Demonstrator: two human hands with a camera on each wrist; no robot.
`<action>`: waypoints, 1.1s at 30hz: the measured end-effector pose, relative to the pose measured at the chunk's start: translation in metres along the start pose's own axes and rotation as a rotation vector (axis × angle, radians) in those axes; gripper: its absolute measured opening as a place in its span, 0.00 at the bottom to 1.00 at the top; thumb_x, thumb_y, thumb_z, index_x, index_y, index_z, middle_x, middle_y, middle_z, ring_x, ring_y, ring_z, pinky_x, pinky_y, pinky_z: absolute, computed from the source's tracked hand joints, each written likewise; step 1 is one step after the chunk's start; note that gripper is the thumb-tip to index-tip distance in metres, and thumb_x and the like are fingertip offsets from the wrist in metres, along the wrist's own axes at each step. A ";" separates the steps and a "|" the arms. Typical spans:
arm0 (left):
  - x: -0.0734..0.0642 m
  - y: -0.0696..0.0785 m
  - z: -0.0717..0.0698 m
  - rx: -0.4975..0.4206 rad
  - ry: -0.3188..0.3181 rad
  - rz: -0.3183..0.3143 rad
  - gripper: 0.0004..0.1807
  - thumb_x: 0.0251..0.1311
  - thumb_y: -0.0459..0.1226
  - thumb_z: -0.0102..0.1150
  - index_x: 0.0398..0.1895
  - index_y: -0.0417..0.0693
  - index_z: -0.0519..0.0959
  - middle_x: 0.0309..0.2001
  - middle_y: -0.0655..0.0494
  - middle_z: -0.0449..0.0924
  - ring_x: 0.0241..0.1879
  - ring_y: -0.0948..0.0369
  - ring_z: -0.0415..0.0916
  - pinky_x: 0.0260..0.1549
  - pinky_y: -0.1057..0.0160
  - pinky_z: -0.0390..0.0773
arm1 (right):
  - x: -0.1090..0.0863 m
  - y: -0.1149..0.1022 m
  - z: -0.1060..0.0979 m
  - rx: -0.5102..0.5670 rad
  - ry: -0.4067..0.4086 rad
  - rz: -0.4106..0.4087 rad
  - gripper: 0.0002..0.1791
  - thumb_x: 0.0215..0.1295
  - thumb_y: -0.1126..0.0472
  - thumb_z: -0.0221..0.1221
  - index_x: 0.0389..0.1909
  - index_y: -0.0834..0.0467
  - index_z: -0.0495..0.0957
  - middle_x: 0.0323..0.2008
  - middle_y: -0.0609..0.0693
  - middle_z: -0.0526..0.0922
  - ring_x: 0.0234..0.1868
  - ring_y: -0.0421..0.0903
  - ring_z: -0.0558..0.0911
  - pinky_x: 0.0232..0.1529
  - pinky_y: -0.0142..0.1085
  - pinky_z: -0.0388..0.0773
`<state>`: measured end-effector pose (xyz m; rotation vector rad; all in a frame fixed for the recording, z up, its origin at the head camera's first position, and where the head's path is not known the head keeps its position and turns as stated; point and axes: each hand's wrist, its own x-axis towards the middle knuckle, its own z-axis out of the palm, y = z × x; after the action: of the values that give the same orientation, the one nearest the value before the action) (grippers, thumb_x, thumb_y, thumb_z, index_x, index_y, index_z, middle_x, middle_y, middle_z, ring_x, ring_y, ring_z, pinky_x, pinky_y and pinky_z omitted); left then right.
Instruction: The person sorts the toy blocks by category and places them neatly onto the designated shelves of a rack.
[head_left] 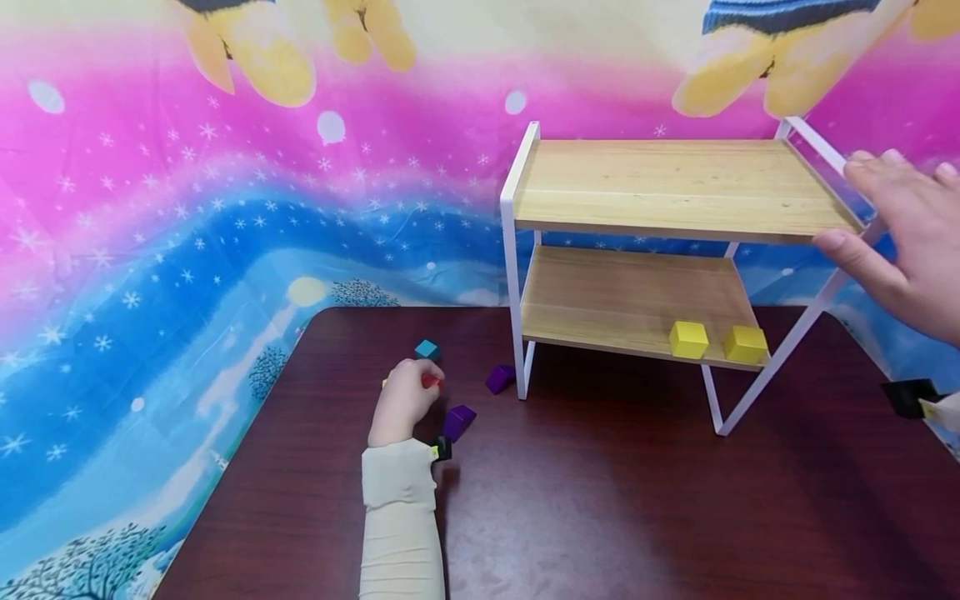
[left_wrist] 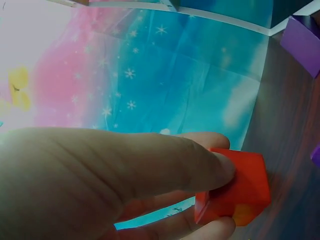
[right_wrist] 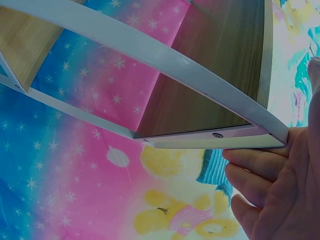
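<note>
My left hand (head_left: 401,396) pinches a red block (left_wrist: 240,182) between thumb and fingers, low over the dark table at the left. In the head view the hand covers most of that block. A teal block (head_left: 427,349) lies just beyond the fingers. To the right of this hand lie two purple blocks, the nearer one (head_left: 458,422) by the wrist and the farther one (head_left: 500,379) beside a shelf leg. My right hand (head_left: 918,237) has its fingers extended at the upper right corner of the two-tier shelf (head_left: 675,187), touching its white frame (right_wrist: 200,80).
Two yellow blocks, one (head_left: 688,340) left of the other (head_left: 746,345), sit at the right front of the lower shelf board (head_left: 600,308). A patterned cloth backdrop (head_left: 225,233) hangs behind the brown table (head_left: 562,517).
</note>
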<state>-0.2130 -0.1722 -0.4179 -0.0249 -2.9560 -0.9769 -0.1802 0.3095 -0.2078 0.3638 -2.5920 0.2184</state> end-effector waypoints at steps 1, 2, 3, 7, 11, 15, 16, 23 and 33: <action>0.000 0.001 0.000 -0.001 0.000 0.004 0.09 0.61 0.27 0.64 0.43 0.42 0.85 0.48 0.45 0.81 0.47 0.49 0.77 0.49 0.50 0.81 | 0.000 0.000 0.000 -0.001 -0.002 0.000 0.48 0.78 0.33 0.35 0.76 0.72 0.50 0.75 0.72 0.51 0.79 0.63 0.46 0.78 0.53 0.32; 0.000 0.001 -0.001 0.000 -0.001 0.010 0.09 0.61 0.27 0.64 0.43 0.42 0.85 0.48 0.45 0.81 0.47 0.49 0.77 0.48 0.50 0.81 | 0.000 0.000 0.000 -0.003 -0.005 0.001 0.48 0.78 0.33 0.35 0.76 0.72 0.50 0.75 0.72 0.51 0.79 0.63 0.45 0.78 0.53 0.32; 0.000 0.002 -0.001 0.001 -0.001 0.017 0.09 0.61 0.27 0.64 0.43 0.42 0.85 0.48 0.45 0.81 0.47 0.49 0.77 0.48 0.50 0.81 | 0.000 0.000 -0.001 -0.005 -0.007 0.000 0.48 0.78 0.33 0.35 0.76 0.72 0.50 0.75 0.72 0.51 0.79 0.63 0.46 0.78 0.53 0.32; -0.001 0.004 -0.002 0.005 0.000 0.039 0.09 0.61 0.27 0.64 0.43 0.41 0.85 0.47 0.45 0.81 0.48 0.49 0.78 0.49 0.49 0.80 | 0.000 0.000 0.000 -0.011 -0.009 0.000 0.48 0.78 0.33 0.35 0.76 0.72 0.50 0.75 0.72 0.51 0.79 0.63 0.45 0.78 0.53 0.32; -0.001 0.008 -0.003 0.004 0.003 0.043 0.09 0.62 0.28 0.64 0.44 0.41 0.85 0.48 0.45 0.81 0.51 0.48 0.77 0.52 0.49 0.80 | 0.000 0.000 -0.001 -0.011 -0.006 -0.001 0.48 0.78 0.33 0.35 0.76 0.72 0.50 0.75 0.72 0.51 0.79 0.63 0.46 0.78 0.53 0.32; -0.002 0.012 -0.004 0.004 0.009 0.038 0.09 0.63 0.28 0.64 0.44 0.43 0.85 0.48 0.45 0.81 0.51 0.48 0.77 0.52 0.49 0.80 | 0.000 0.000 -0.001 -0.012 -0.011 -0.002 0.48 0.78 0.33 0.35 0.76 0.72 0.50 0.75 0.72 0.51 0.79 0.63 0.46 0.78 0.54 0.32; -0.003 0.013 -0.005 0.006 0.011 0.039 0.08 0.63 0.28 0.64 0.44 0.43 0.85 0.48 0.45 0.81 0.51 0.48 0.77 0.52 0.49 0.80 | 0.000 0.000 -0.001 -0.015 -0.014 -0.001 0.48 0.78 0.33 0.35 0.76 0.72 0.50 0.75 0.72 0.51 0.79 0.63 0.45 0.78 0.54 0.32; -0.005 0.016 -0.007 -0.005 0.013 0.054 0.09 0.63 0.29 0.64 0.45 0.43 0.86 0.47 0.45 0.81 0.51 0.48 0.78 0.52 0.49 0.80 | 0.000 0.000 -0.001 -0.025 -0.028 0.007 0.49 0.77 0.32 0.35 0.77 0.72 0.49 0.75 0.72 0.51 0.79 0.64 0.44 0.78 0.54 0.32; -0.008 0.021 -0.012 -0.011 0.018 0.073 0.09 0.62 0.30 0.66 0.46 0.43 0.86 0.46 0.47 0.83 0.51 0.50 0.79 0.52 0.50 0.80 | 0.000 0.001 -0.001 -0.028 -0.029 0.008 0.49 0.77 0.32 0.34 0.77 0.72 0.48 0.76 0.72 0.50 0.79 0.63 0.44 0.78 0.53 0.32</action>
<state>-0.2043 -0.1621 -0.3960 -0.1234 -2.9111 -0.9786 -0.1799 0.3106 -0.2075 0.3498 -2.6229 0.1807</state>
